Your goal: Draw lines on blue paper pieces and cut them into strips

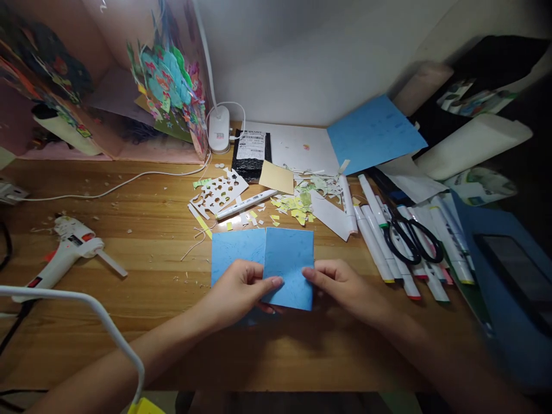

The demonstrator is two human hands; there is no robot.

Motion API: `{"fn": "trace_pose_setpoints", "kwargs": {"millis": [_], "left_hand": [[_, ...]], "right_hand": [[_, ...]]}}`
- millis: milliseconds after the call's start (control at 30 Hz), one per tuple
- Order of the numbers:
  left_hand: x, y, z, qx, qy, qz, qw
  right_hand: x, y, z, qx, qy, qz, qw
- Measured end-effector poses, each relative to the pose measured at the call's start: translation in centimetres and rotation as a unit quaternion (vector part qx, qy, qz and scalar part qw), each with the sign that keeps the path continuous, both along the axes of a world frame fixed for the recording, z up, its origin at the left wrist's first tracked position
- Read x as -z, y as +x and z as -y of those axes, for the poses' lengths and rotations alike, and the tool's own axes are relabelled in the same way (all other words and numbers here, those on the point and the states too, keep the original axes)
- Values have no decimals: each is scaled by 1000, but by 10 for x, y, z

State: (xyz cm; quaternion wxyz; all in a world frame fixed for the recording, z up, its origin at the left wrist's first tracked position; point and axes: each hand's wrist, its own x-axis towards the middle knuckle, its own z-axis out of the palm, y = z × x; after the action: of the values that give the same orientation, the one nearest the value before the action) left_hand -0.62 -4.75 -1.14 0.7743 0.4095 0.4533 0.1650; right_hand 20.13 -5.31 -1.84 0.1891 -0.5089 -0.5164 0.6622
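A blue folded paper is held up over the front middle of the wooden table, its right panel raised above a wider blue part on the left. My left hand grips it near the fold, thumb on the front of the panel and some fingers hidden behind. At the right edge of the panel, my right hand pinches the paper between its thumb and fingers. Just beyond the paper lie yellow and green paper scraps and a white marker.
Black-handled scissors rest on several markers at the right. A glue gun lies at the left. Behind are a black package, a blue sheet and a power strip. A white cable arches at front left.
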Motion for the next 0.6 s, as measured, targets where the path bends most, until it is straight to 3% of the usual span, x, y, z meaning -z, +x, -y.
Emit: {"fn": "trace_pose_setpoints", "kwargs": {"millis": [267, 433, 600], "left_hand": [[0, 0, 1, -3, 15, 12, 1000], [-1, -1, 0, -13, 30, 6, 999], [0, -1, 0, -15, 30, 2, 999]], "right_hand": [[-1, -3, 2, 16, 18, 26, 999], [1, -3, 5, -36, -36, -14, 999], [5, -6, 9, 12, -17, 10, 1000]]}}
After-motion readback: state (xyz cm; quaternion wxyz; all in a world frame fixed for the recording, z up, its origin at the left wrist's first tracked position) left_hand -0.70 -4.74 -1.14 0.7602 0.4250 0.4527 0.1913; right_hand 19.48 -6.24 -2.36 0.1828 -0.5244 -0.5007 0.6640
